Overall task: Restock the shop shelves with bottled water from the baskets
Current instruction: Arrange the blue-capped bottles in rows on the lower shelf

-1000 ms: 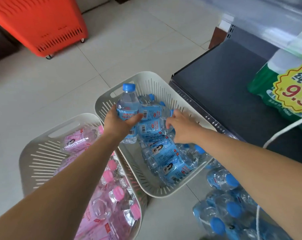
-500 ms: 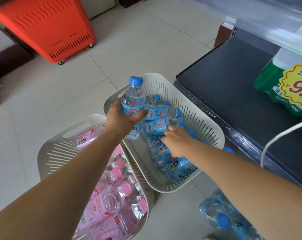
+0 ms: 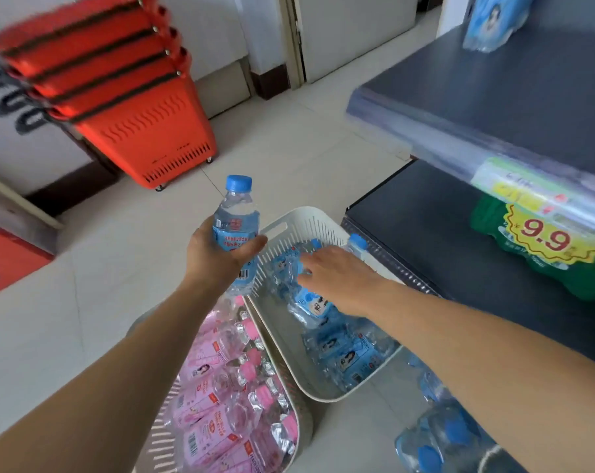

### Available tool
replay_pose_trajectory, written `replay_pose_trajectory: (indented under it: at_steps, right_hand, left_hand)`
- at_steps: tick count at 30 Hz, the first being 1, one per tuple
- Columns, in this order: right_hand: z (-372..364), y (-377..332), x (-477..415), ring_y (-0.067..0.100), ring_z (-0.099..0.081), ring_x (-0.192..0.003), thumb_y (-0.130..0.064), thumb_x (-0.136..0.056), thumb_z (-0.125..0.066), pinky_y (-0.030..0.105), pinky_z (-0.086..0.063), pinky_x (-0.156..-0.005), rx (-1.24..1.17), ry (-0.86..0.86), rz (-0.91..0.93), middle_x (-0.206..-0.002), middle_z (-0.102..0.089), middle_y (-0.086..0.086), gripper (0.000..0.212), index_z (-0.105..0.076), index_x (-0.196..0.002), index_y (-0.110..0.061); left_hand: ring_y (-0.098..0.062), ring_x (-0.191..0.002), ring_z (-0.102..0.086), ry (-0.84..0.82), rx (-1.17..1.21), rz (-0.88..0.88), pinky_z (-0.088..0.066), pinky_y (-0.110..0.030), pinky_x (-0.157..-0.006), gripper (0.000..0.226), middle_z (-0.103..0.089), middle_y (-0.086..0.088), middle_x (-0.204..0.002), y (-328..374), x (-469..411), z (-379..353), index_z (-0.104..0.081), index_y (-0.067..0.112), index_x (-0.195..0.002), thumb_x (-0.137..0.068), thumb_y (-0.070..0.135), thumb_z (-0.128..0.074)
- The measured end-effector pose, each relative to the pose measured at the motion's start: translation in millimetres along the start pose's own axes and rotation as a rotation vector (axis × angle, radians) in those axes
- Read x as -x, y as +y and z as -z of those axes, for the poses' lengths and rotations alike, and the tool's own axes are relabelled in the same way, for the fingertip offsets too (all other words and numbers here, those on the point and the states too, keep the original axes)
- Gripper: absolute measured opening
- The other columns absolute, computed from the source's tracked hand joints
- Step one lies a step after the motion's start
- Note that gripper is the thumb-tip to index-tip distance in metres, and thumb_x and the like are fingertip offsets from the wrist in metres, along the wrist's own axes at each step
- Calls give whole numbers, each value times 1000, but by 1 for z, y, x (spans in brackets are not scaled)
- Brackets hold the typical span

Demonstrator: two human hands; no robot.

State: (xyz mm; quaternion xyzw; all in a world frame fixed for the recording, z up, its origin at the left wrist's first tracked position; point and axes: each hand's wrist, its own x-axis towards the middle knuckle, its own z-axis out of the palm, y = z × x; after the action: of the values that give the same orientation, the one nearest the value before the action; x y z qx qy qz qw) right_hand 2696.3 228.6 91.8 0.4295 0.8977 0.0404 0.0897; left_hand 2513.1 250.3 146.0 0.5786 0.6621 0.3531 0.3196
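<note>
**Beside the low shelves: one bottle raised, another being reached for**

On the right, the dark shelves [image 3: 494, 80] stand in two tiers with much of their surface bare, which is likely why the water is bound there. A green pack [image 3: 569, 285] with a yellow 9.9 sticker sits on the lower tier, and a blue-wrapped pack [image 3: 487, 22] sits at the far end of the upper one. Far left, a stack of red shopping baskets [image 3: 135, 107] leans by the wall, out of the way.

On the floor just beside the lower shelf sits the white basket [image 3: 323, 218] of blue-capped bottles, probably parked close to keep each reach short. Touching it on the near left, a second white basket [image 3: 304, 428] holds pink-capped bottles. A shrink-wrapped bundle [image 3: 439, 438] of more blue-capped water lies on the floor, near right.

The left hand [image 3: 217, 257] is raised at the white basket's left rim. Its fingers and thumb are wrapped round the label of a blue-capped bottle [image 3: 236, 216], held upright with the cap on top, the way it would stand on a shelf. The right hand [image 3: 340, 278] reaches down into the same basket, its fingers [image 3: 304, 269] lying over the heaped bottles. Blur hides whether they have closed on one, so I cannot tell. Taking one bottle in each hand would, I judge, halve the trips to the shelf.
</note>
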Motion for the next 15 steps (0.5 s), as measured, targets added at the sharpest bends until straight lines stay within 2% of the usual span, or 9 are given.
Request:
replay_pose_trajectory:
  at_steps: [1,2,4,5,6,8,11,13,15]
  right_hand:
    - [14,3,3,27,-51,-104,5,-71,-65,36,-41,-92,69,63,20,-122,-48,12,55,-54,-122,-13]
    - [28,7,6,24,-55,-96,-2,-62,-72,33,-45,-88,134,138,26,-111,-55,8,53,-62,-112,-18]
    - [61,19,16,18,-59,-71,-13,-49,-77,27,-50,-73,217,248,58,-82,-60,-1,35,-70,-81,-26]
    - [78,25,24,17,-58,-67,-15,-53,-72,27,-50,-72,248,279,60,-77,-59,-3,25,-70,-75,-27]
    - [95,33,32,17,-58,-69,-14,-60,-64,27,-49,-76,280,298,50,-79,-59,-3,22,-70,-78,-26]
    - [127,51,48,19,-58,-81,-7,-71,-55,30,-46,-88,392,327,6,-90,-60,-1,29,-67,-92,-23]
    - [167,86,79,19,-59,-84,-14,-59,-72,31,-45,-94,519,346,-68,-90,-61,-2,36,-66,-93,-23]
    - [192,105,105,21,-58,-90,-15,-57,-75,35,-42,-99,582,230,-148,-96,-60,0,43,-65,-99,-21]
    - [205,124,133,26,-50,-110,-11,-73,-67,44,-29,-110,669,104,-198,-116,-53,6,47,-55,-118,-16]
  left_hand:
    - [-3,-70,-58,31,24,-4,-42,-17,-58,35,-60,10,-80,11,2,6,-54,16,-100,-75,24,-77]
    - [-4,-70,-59,59,53,-9,-43,-19,-59,35,-61,8,-80,21,3,12,-55,15,-101,-75,23,-76]
    - [-10,-72,-60,104,99,-16,-46,-26,-67,35,-63,2,-84,41,8,25,-55,14,-102,-75,24,-76]
    - [-13,-74,-62,128,119,-19,-47,-30,-71,36,-64,-1,-87,51,11,31,-56,13,-103,-75,25,-76]
    - [-17,-76,-63,149,142,-27,-49,-34,-74,37,-66,-4,-90,60,13,37,-58,12,-104,-75,25,-77]
    - [-22,-79,-64,184,181,-58,-50,-37,-78,37,-67,-7,-92,82,20,46,-59,12,-105,-74,23,-77]
    - [-26,-80,-60,203,212,-119,-46,-37,-77,34,-62,-2,-84,117,33,55,-57,13,-103,-75,19,-76]
    - [-29,-82,-60,193,237,-146,-46,-38,-77,34,-62,-4,-84,135,40,55,-57,13,-101,-74,19,-77]
    - [-29,-82,-62,157,270,-165,-48,-39,-76,37,-63,-5,-85,148,44,49,-59,11,-103,-73,21,-78]
